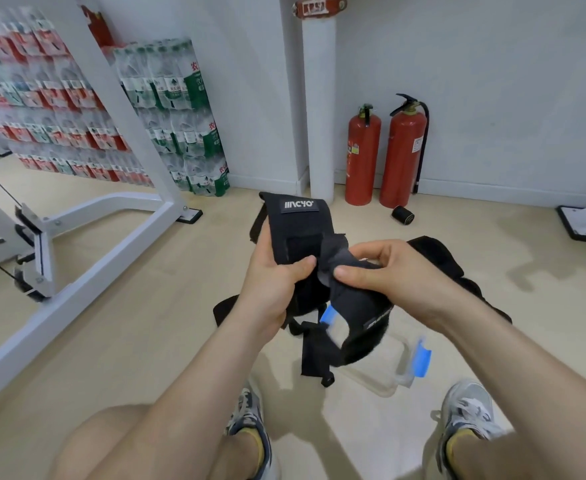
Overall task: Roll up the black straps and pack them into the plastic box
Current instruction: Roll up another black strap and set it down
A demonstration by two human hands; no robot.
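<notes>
pale vinyl floor fills the lower frame, and at the bottom edge we see our bare knees and two grey sneakers (250,420) planted apart. just above them, lower right of centre, sits the clear plastic box with blue clips (400,372); a dangling strap covers part of it, so we cannot tell whether anything is packed inside.

at frame centre our hands are close together, both clamped on the wide black fabric strap with a white logo patch (302,223). the left hand (270,289) grips its upright part, thumb across the front. the right hand (388,268) pinches a folded end between thumb and fingers. the rest hangs loose over the box, with narrower webbing trailing to the floor.

the risks, as we judge them: a first fold started crooked would make the roll cone out and not fit; the fastening patch could snag on the hanging tail; that tail could drag or tip the light box as we wind.

behind the right wrist lies a heap of more black straps (437,252). farther off, upper right of centre, a small black roll (402,215) lies beside two red fire extinguishers (362,161), which suggests a dropped roll travels.
</notes>
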